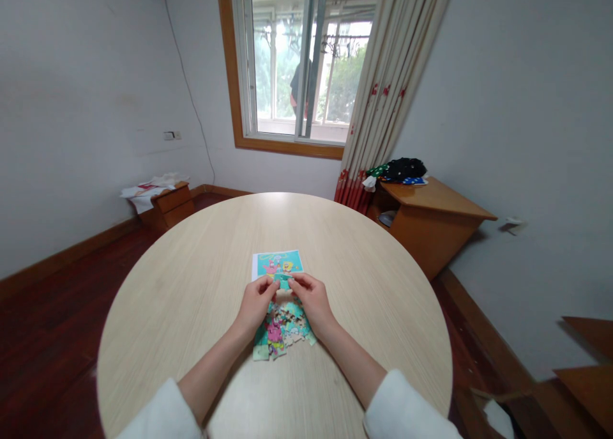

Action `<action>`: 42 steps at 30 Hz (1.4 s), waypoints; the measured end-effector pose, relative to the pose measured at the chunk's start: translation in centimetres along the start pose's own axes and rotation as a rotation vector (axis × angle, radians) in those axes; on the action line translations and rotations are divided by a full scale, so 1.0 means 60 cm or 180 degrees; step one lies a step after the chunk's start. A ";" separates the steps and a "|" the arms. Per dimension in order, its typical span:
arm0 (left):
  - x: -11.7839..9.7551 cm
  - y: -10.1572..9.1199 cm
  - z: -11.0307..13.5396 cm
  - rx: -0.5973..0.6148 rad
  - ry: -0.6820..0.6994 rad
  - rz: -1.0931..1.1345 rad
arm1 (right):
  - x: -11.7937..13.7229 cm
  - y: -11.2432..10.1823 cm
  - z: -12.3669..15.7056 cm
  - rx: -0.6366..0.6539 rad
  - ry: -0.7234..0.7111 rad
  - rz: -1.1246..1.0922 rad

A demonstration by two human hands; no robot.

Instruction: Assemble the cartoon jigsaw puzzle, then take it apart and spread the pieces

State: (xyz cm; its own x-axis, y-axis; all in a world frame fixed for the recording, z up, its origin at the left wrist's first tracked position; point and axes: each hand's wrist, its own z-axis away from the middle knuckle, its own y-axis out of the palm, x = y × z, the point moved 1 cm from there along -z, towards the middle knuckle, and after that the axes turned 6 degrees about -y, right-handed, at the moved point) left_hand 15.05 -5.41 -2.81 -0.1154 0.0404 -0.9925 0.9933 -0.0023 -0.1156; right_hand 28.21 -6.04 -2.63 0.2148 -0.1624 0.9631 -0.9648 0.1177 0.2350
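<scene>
Between my two hands is a small group of teal jigsaw puzzle pieces [284, 284], held above the table. My left hand [258, 298] pinches its left side with thumb and fingers. On its right side, my right hand [313, 297] grips in the same way. Below and between my wrists lies a heap of loose jigsaw pieces [287, 327] in teal, pink and yellow. Just beyond my fingers rests a printed picture sheet [278, 261] with cartoon figures on a turquoise ground, its near edge partly hidden by my hands.
The round pale wooden table [191, 298] surrounds the work. Past it stand a small drawer cabinet [173, 206] on the left and a wooden desk [431, 199] with dark cloth [405, 169] on the right. A person [301, 87] is visible beyond the window.
</scene>
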 end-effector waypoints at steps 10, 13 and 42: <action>-0.006 -0.001 0.003 -0.0057 0.0191 0.0034 | -0.013 0.000 -0.004 -0.0046 0.0240 -0.0374; -0.004 0.000 0.003 -0.0006 0.0240 0.0058 | -0.014 0.001 -0.004 -0.0097 0.0418 -0.0588; 0.007 0.000 -0.002 -0.0049 0.0463 0.0104 | -0.009 0.002 -0.004 -0.0082 0.0525 -0.0872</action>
State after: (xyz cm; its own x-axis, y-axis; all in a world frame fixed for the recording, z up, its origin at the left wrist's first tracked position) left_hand 14.97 -5.26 -3.25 -0.0819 0.1850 -0.9793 0.9966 0.0094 -0.0816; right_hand 28.00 -5.71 -3.07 0.4897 -0.0306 0.8713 -0.8640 0.1167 0.4897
